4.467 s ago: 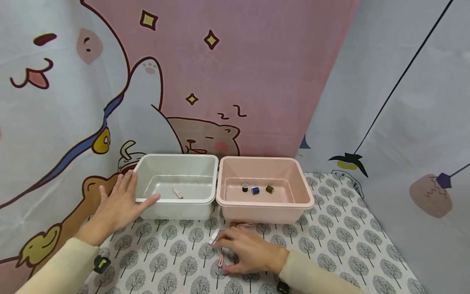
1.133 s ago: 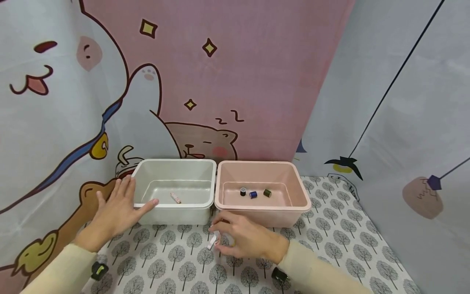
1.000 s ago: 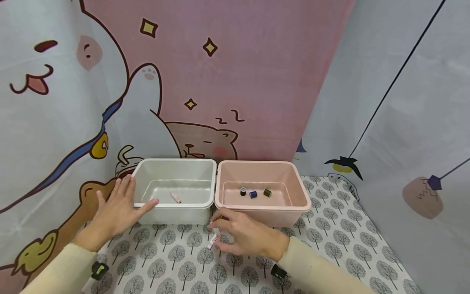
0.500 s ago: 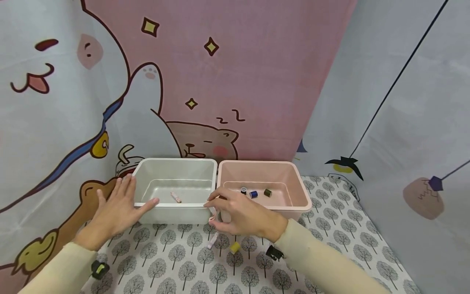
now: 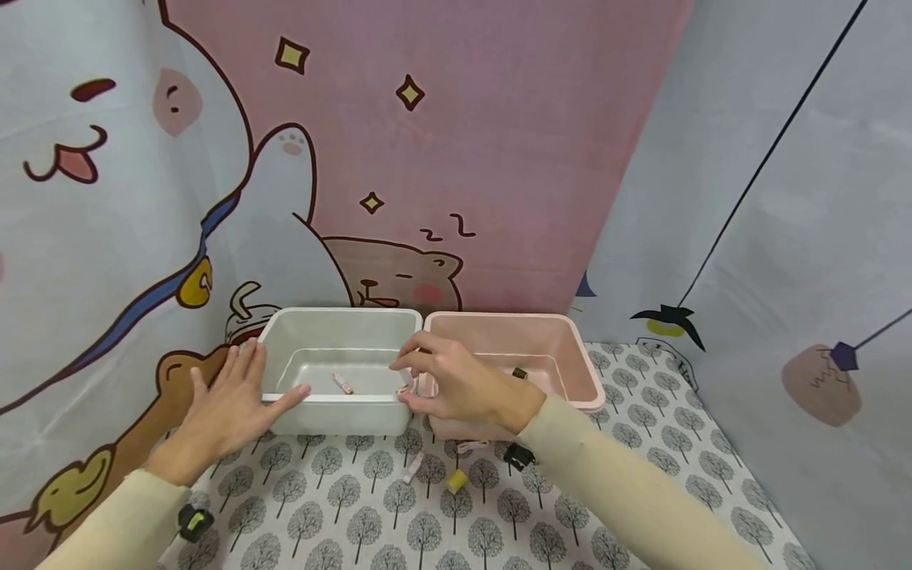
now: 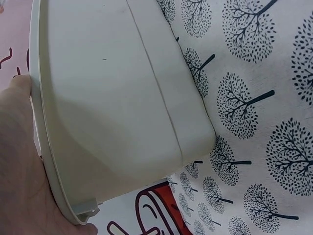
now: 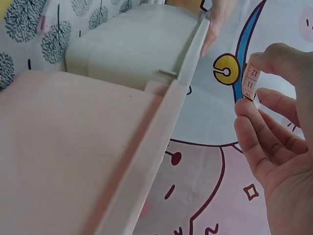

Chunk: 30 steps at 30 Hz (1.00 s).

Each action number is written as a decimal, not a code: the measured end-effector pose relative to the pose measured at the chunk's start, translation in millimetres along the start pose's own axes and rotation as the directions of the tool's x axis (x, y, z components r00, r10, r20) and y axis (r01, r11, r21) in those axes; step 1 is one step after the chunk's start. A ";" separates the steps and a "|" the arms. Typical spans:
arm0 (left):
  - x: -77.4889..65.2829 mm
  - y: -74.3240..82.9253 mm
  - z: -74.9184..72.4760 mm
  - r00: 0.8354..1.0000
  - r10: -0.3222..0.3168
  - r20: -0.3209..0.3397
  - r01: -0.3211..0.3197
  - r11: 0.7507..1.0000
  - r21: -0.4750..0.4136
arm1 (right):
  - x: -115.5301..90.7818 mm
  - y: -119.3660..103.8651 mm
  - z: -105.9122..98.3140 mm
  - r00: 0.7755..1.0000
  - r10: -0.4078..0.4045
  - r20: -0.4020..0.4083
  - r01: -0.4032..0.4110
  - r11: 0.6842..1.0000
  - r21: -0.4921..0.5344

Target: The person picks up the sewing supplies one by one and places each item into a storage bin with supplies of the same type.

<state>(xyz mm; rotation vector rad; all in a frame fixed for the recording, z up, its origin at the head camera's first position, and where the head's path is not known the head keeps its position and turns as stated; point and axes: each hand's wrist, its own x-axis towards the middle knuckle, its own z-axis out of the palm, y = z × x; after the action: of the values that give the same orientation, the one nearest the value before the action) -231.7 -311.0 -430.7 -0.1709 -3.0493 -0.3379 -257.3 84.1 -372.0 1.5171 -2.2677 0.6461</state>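
My right hand pinches a folded measuring tape, its printed numbers showing in the right wrist view. It is over the adjoining rims of the white bin and the pink bin. My left hand rests with spread fingers on the white bin's left front rim. Inside the white bin lies a small pinkish strip. A dark green thread spool shows in the pink bin; my right hand and forearm cover part of that bin's inside.
On the tree-print cloth in front of the bins lie a yellow spool, a pale narrow strip and a pinkish folded strip. A cartoon-print curtain hangs right behind the bins.
My right hand has picked the measuring tape up from the cloth and moved up to the bins' rims, uncovering the yellow spool and the strips. My left hand has stayed on the white bin.
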 end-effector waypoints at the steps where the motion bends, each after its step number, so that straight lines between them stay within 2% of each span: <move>1: 0.0 0.3 0.1 1.000 0.000 0.000 0.000 1.000 -0.002 | 2.5 2.1 0.2 1.000 -0.008 -0.011 0.008 1.000 -0.006; 6: -0.5 1.0 0.7 1.000 -0.001 0.004 0.001 1.000 -0.001 | 10.7 11.8 1.0 0.999 -0.029 -0.034 0.029 0.999 -0.017; 14: 0.3 -0.7 2.3 1.000 0.001 -0.010 -0.001 1.000 -0.004 | 20.2 24.1 -1.0 1.000 0.015 -0.008 -0.015 0.999 -0.031; 26: 1.1 -3.6 5.8 1.000 -0.017 -0.005 0.017 1.000 -0.003 | 40.9 38.5 -0.4 0.998 0.064 0.030 -0.064 0.998 0.017; 30: 1.5 -2.6 4.9 1.000 -0.012 -0.010 0.012 1.000 0.000 | 49.2 42.8 -0.2 0.997 0.069 0.024 -0.069 0.998 -0.013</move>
<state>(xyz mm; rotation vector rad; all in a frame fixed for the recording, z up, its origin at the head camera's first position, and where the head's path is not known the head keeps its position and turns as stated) -233.8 -312.2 -435.9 -0.1498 -3.0414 -0.3380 -315.4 60.1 -354.6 1.4541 -2.3472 0.6355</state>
